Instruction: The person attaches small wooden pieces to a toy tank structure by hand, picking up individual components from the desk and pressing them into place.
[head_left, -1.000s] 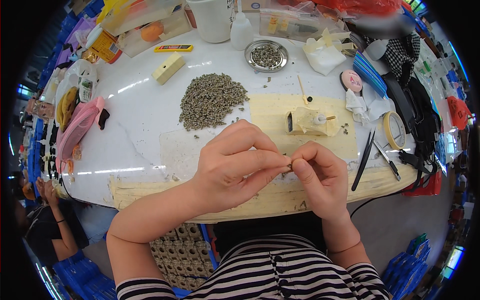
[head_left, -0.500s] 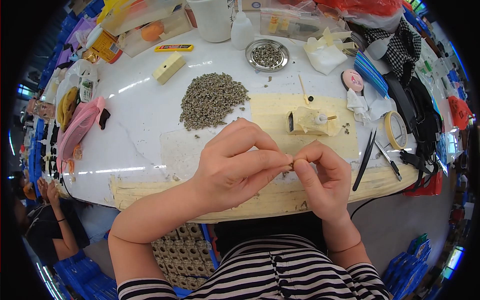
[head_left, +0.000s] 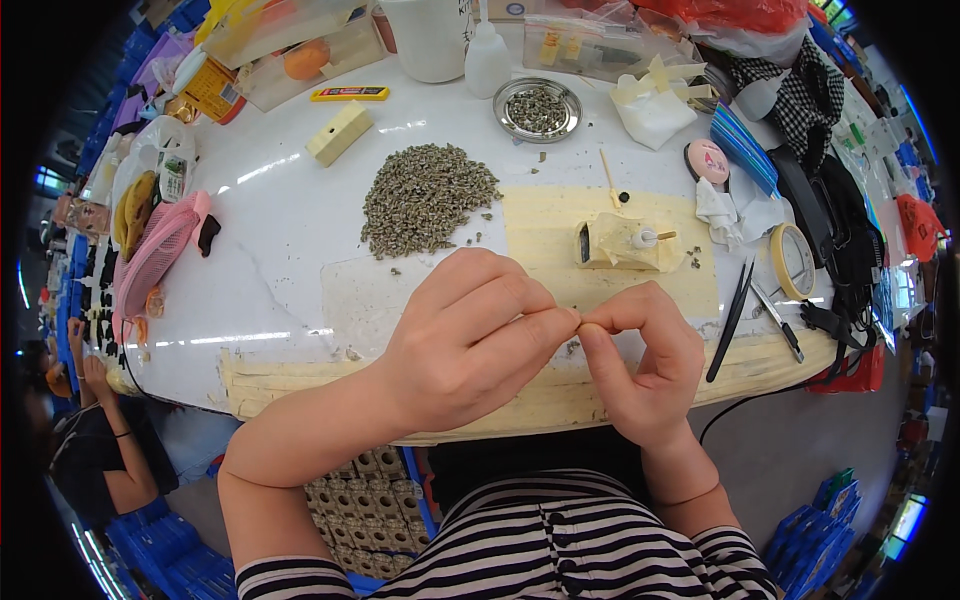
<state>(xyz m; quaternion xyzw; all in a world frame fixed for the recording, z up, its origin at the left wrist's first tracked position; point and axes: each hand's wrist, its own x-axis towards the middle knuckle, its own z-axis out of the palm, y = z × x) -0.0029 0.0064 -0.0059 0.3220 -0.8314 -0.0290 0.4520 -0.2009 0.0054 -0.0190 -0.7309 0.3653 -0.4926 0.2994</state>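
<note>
Over the front edge of the table, my left hand (head_left: 480, 345) and my right hand (head_left: 645, 355) meet fingertip to fingertip. Both are closed in a pinch around something tiny, mostly covered by the fingers, that I cannot make out. Beyond my left hand lies a heap of small grey-brown metal parts (head_left: 425, 200). A round metal dish (head_left: 537, 110) farther back holds more such parts. Past my right hand, a block wrapped in cream tape (head_left: 630, 243) with a small stick poking from it rests on a taped patch of the table (head_left: 540, 220).
Black tweezers (head_left: 731, 320), a pen-like tool (head_left: 777, 322) and a tape roll (head_left: 792, 260) lie to the right. At the back are a cream block (head_left: 339, 133), a yellow cutter (head_left: 349, 94) and a white squeeze bottle (head_left: 487, 65). A pink mesh bag (head_left: 160, 255) sits left; another person's arm (head_left: 125, 450) shows beyond.
My left fingers have closed closer together at the pinch, and both hands have shifted very slightly. At the far left, the other person's hands have moved.
</note>
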